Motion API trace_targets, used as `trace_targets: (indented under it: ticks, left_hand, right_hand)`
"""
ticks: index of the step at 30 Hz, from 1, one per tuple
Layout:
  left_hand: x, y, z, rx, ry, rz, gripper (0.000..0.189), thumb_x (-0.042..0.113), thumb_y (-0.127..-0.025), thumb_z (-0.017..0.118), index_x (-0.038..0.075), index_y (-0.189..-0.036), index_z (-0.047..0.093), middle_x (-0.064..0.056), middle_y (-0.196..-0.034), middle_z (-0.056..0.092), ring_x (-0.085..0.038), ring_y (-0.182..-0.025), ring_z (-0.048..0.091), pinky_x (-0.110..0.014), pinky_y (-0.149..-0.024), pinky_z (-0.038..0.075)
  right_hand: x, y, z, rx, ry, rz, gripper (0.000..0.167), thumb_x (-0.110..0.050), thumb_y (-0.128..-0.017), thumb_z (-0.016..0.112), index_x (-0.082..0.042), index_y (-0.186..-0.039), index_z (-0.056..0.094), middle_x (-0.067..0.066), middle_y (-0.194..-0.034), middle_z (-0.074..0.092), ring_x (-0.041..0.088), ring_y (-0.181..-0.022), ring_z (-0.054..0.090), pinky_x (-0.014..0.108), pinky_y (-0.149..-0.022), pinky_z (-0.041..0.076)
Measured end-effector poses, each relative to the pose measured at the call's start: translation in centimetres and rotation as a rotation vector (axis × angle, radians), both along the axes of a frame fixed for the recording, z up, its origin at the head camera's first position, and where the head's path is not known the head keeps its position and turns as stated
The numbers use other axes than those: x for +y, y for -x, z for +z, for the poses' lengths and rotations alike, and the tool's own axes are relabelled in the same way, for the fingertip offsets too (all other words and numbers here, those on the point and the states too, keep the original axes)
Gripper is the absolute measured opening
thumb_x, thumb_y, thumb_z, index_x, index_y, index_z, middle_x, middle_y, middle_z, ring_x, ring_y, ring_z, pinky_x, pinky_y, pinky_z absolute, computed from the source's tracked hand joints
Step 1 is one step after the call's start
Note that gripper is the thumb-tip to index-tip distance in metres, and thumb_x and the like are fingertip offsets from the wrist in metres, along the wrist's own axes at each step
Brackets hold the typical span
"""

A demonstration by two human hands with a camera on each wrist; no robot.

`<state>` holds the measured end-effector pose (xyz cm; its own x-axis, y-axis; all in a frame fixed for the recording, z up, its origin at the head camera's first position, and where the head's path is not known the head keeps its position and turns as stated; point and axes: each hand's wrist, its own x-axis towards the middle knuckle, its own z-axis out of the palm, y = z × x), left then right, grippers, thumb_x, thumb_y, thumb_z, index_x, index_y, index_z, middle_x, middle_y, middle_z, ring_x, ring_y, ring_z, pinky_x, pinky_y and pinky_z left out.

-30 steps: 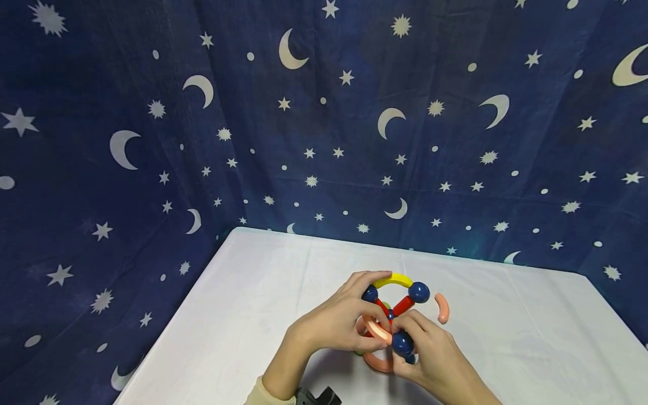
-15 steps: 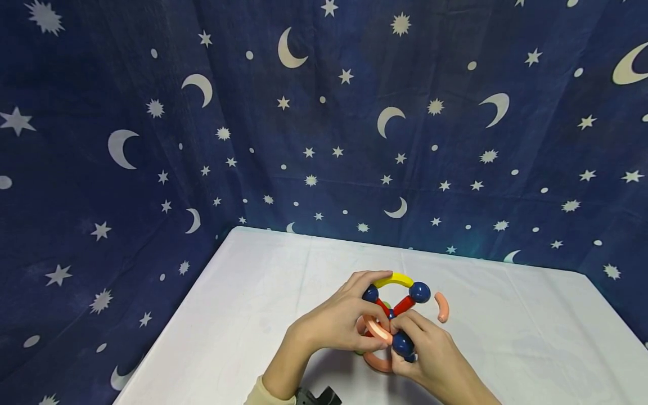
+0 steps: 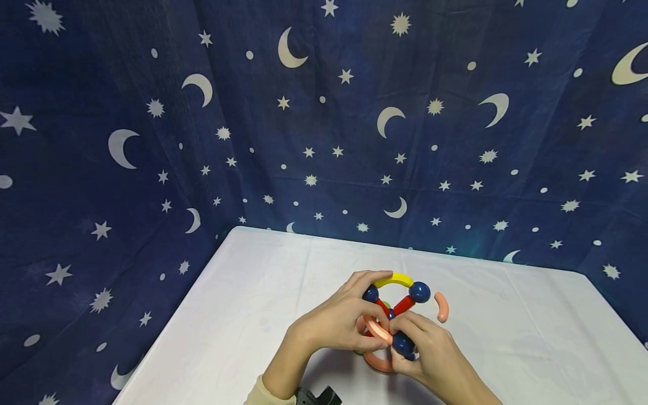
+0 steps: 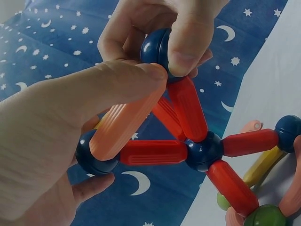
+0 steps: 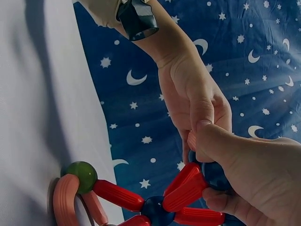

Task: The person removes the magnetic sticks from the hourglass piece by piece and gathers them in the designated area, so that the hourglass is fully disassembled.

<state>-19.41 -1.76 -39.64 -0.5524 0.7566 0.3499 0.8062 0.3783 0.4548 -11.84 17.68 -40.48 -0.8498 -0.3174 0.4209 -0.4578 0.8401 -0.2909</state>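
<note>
Both hands are on a magnetic stick-and-ball model standing on the white table. My left hand (image 3: 336,318) pinches a curved orange stick (image 4: 129,117), its thumb along the top. The other fingers reach behind a blue ball (image 4: 96,153) at that stick's lower end. At the upper end, my right hand (image 3: 430,349) grips another blue ball (image 4: 155,46) between thumb and fingers. Red sticks (image 4: 153,152) run out from a central blue ball (image 4: 204,150). A curved yellow stick (image 3: 400,279) arches across the model's far side. Below are a green ball (image 5: 81,177) and curved pinkish sticks (image 5: 66,202).
One loose curved orange stick (image 3: 442,307) lies on the white-covered table (image 3: 506,326), right of the model. A dark blue curtain (image 3: 344,129) with moons and stars hangs behind and at the left. A black device (image 5: 136,20) is strapped to the left wrist.
The right fingers and the blue ball they hold have shifted very slightly. The left hand and the rest of the model look the same.
</note>
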Motion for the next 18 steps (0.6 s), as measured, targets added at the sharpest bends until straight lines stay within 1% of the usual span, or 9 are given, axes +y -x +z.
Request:
trace_targets:
  ticks: [5, 11, 18]
  left_hand:
    - [0.02, 0.04, -0.03, 0.004, 0.001, 0.001, 0.015, 0.042, -0.073, 0.079, 0.033, -0.082, 0.07, 0.009, -0.153, 0.026, -0.01, -0.139, 0.021, -0.041, -0.108, 0.037]
    - [0.02, 0.04, -0.01, 0.009, 0.003, 0.003, 0.015, 0.042, -0.073, 0.079, 0.033, -0.083, 0.07, 0.008, -0.153, 0.026, -0.011, -0.139, 0.021, -0.041, -0.108, 0.037]
    - [0.02, 0.03, 0.01, 0.021, 0.003, 0.0, 0.015, 0.041, -0.073, 0.079, 0.034, -0.083, 0.071, 0.007, -0.154, 0.025, -0.011, -0.14, 0.021, -0.041, -0.108, 0.036]
  right_hand:
    - [0.1, 0.09, -0.11, 0.023, -0.002, 0.018, 0.035, -0.019, -0.064, 0.081, -0.028, -0.094, 0.063, -0.017, -0.091, 0.059, 0.0, -0.08, 0.053, 0.022, -0.072, 0.056]
    - [0.15, 0.12, -0.14, 0.027, -0.004, 0.015, 0.036, -0.019, -0.065, 0.081, -0.03, -0.094, 0.064, -0.018, -0.092, 0.058, 0.0, -0.082, 0.054, 0.024, -0.074, 0.056]
    - [0.22, 0.17, -0.16, 0.045, 0.002, 0.031, 0.035, -0.018, -0.064, 0.08, -0.029, -0.094, 0.064, -0.018, -0.091, 0.059, -0.001, -0.08, 0.054, 0.024, -0.072, 0.056]
